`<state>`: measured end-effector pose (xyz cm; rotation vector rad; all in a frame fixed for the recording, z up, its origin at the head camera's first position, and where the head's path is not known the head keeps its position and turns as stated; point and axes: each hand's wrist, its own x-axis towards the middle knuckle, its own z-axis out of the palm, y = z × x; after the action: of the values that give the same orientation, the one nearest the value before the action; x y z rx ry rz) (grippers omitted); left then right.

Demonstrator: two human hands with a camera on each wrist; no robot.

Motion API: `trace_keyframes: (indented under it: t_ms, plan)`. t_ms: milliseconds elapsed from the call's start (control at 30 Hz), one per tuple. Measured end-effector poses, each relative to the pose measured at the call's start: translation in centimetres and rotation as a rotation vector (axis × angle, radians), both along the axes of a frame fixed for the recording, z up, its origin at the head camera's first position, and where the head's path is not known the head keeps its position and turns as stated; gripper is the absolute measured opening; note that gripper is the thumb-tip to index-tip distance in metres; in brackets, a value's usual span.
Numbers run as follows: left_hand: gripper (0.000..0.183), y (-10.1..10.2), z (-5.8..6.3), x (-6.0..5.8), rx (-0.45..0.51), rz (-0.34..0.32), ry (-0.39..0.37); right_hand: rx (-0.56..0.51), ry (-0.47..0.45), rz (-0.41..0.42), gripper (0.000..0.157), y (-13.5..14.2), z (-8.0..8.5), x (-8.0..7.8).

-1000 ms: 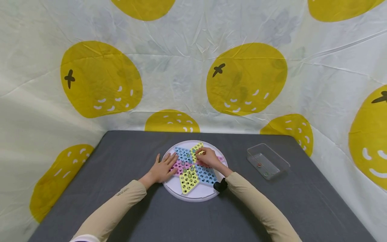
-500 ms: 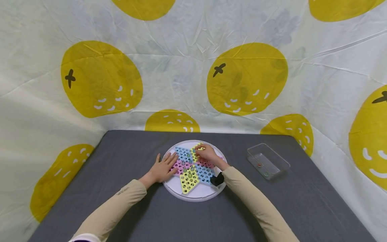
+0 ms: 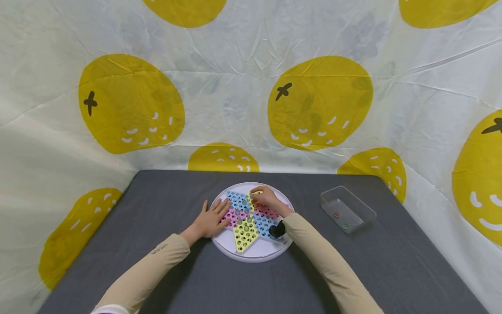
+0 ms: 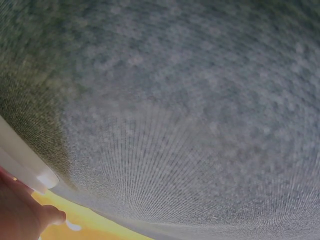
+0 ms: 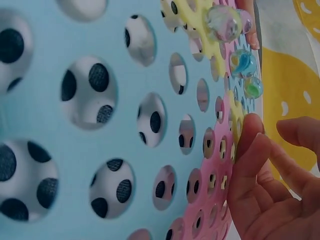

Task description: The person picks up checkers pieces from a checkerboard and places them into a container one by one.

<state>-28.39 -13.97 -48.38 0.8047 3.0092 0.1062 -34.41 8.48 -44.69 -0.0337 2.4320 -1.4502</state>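
Note:
A round white game board (image 3: 252, 259) lies on the table, with a perforated star in blue, pink and yellow. My left hand (image 3: 213, 219) rests flat on its left side, fingers spread. Over the far yellow point is my right hand (image 3: 268, 199), its fingers bent. In the right wrist view, the thumb and a fingertip of my right hand (image 5: 280, 185) meet close to the board; whether something is between them is hidden. Several glass marbles sit in holes, among them a blue swirled marble (image 5: 243, 62) and a green one (image 5: 253, 87).
To the right of the board stands a clear plastic box (image 3: 351, 212), holding a reddish marble (image 3: 336, 214) and a green marble (image 3: 345, 226). A black device (image 3: 277, 229) on my right wrist hangs over the board. Printed cloth surrounds the grey table (image 3: 176, 183).
My right hand has moved slightly left and away from me over the far yellow point, its wrist device shifting left too. My left hand stays in place.

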Motion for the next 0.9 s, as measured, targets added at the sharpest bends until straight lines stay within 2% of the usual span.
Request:
trace_keyframes:
  t_ms: [167, 400, 667, 900]
  plan:
    - [0.06, 0.03, 0.04, 0.02, -0.002, 0.001, -0.001, -0.005, 0.005, -0.004, 0.029, 0.16, -0.23, -0.09]
    - [0.06, 0.0, 0.26, 0.13, -0.004, -0.005, -0.003, 0.02, 0.07, 0.002, 0.024, 0.19, -0.53, -0.03]
    - [0.06, -0.05, 0.41, 0.32, 0.004, -0.009, 0.002, 0.004, 0.073, -0.016, 0.021, 0.04, -0.5, 0.2]
    - [0.058, 0.03, 0.56, 0.46, 0.041, -0.025, 0.024, -0.063, 0.041, -0.014, 0.019, 0.18, -0.44, 0.3]
